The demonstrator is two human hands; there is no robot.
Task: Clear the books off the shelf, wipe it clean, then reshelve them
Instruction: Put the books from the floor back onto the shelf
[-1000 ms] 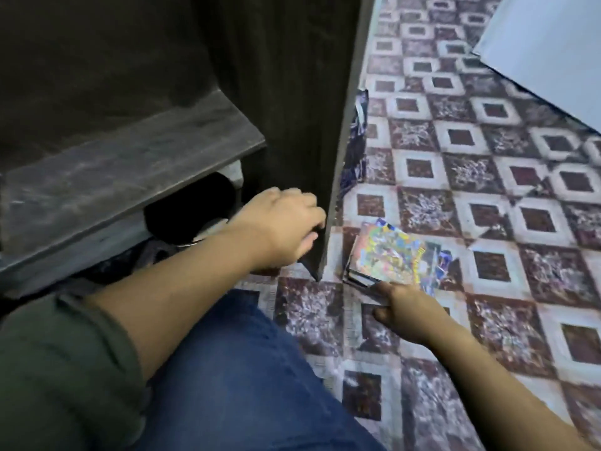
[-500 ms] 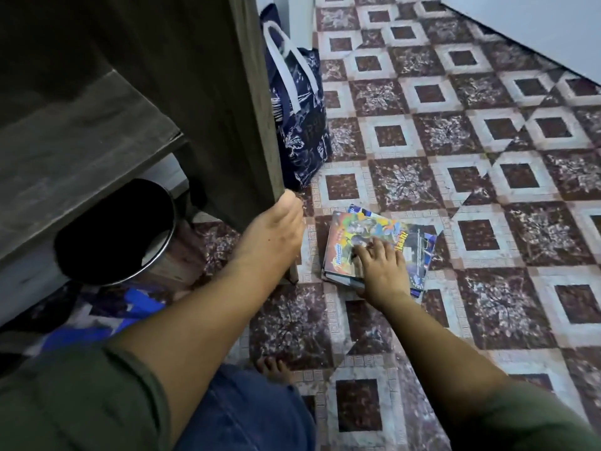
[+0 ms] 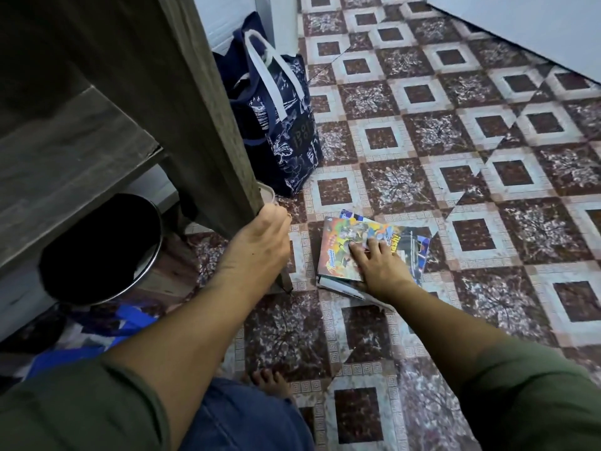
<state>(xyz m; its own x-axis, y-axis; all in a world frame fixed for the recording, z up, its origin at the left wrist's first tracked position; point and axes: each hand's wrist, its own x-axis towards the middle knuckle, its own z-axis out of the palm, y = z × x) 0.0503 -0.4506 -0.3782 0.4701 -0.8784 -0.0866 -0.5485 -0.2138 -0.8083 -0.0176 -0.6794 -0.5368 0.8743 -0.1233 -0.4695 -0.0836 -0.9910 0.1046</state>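
Books [image 3: 338,242] lie in a small, loosely squared stack on the patterned floor [image 3: 487,190], just right of the shelf unit's foot, a bright comic-style cover on top. I see my right hand [image 3: 379,265] reaching forward, arm nearly straight, palm down on that top cover with fingers spread and flat, pressing rather than gripping. My left hand [image 3: 263,242] is raised beside it, fingers curled round the front edge of the side panel [image 3: 182,109] near its bottom. The shelf board [image 3: 74,157] sits bare to the left, above a round black bin [image 3: 100,249]. A navy tote bag [image 3: 279,115] stands behind the panel, and blue cloth [image 3: 97,327] lies by my knee.
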